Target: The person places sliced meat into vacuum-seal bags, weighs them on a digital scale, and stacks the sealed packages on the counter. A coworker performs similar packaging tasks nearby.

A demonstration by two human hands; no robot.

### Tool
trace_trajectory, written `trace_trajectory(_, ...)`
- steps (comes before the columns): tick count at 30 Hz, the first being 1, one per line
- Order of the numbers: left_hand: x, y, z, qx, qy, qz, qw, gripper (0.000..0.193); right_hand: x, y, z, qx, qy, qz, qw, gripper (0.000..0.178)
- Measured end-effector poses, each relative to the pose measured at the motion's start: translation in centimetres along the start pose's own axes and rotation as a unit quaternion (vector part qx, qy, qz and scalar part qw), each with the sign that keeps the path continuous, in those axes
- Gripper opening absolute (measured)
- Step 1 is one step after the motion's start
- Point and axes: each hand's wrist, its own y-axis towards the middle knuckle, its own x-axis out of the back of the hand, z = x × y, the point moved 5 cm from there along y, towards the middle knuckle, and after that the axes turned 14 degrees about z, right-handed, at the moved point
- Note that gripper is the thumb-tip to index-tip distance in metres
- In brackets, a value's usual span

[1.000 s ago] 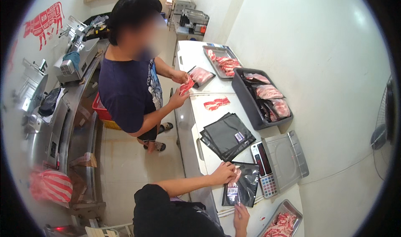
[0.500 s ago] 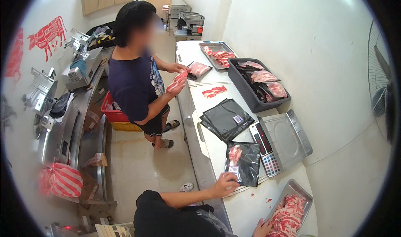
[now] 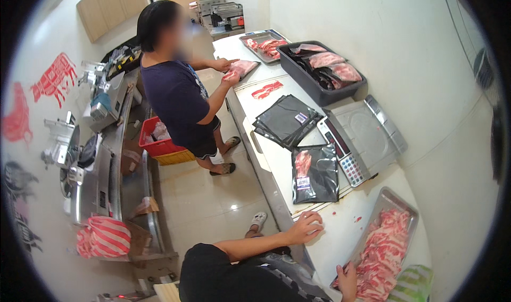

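Observation:
My left hand [image 3: 306,227] rests over the white worktop with its fingers loosely curved and nothing visible in it. Just beyond it lies a flat black bag [image 3: 322,182] with a clear window showing meat slices and a white label. My right hand [image 3: 347,282] touches the near side of a metal tray [image 3: 379,202], its fingers extended beside the meat. Thin slices of marbled raw meat [image 3: 382,249] are heaped in this tray. Small red scraps lie on the worktop between the bag and the tray.
A digital scale [image 3: 346,158] stands beyond the bag, near stacked black bags [image 3: 287,121]. A dark bin [image 3: 322,91] holds filled packs. On the left, a co-worker [image 3: 173,97] handles meat and a pack. A second meat tray [image 3: 266,43] sits at the far end.
My left hand has left the black bag's label and come nearer to me. My right hand stays at the tray's side. The co-worker's hands have brought the meat and pack together. The view has shifted.

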Motion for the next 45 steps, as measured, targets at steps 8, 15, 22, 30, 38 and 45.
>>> trace_trajectory(8, 1.1, 1.9, -0.7, 0.02, -0.033, 0.014, 0.999, 0.023, -0.2, -2.4, 0.2, 0.024, 0.025, -0.011, 0.999, 0.052)
trace_trajectory(15, 4.6, 4.2, 2.9, 0.051, 0.058, 0.039, 0.996, 0.025, 1.8, -3.9, 1.9, 0.025, 0.278, -0.061, 0.958, 0.045)
trace_trajectory(22, 6.9, 8.3, 6.4, 0.105, 0.154, 0.168, 0.968, 0.018, -1.0, 0.7, 7.9, 0.111, 0.535, 0.03, 0.837, 0.045)
trace_trajectory(30, 9.5, 10.2, 7.2, 0.071, 0.027, 0.133, 0.988, 0.01, -7.3, 17.0, 15.6, 0.164, 0.539, 0.205, 0.8, 0.052)
trace_trajectory(38, 11.8, 11.7, 7.9, 0.078, -0.059, 0.126, 0.987, 0.009, -7.9, 21.7, 18.9, 0.247, 0.518, 0.033, 0.818, 0.062)
trace_trajectory(45, 8.0, 8.5, 8.4, 0.095, -0.12, 0.228, 0.961, 0.005, -3.3, 14.2, 14.4, 0.154, 0.376, -0.064, 0.912, 0.03)
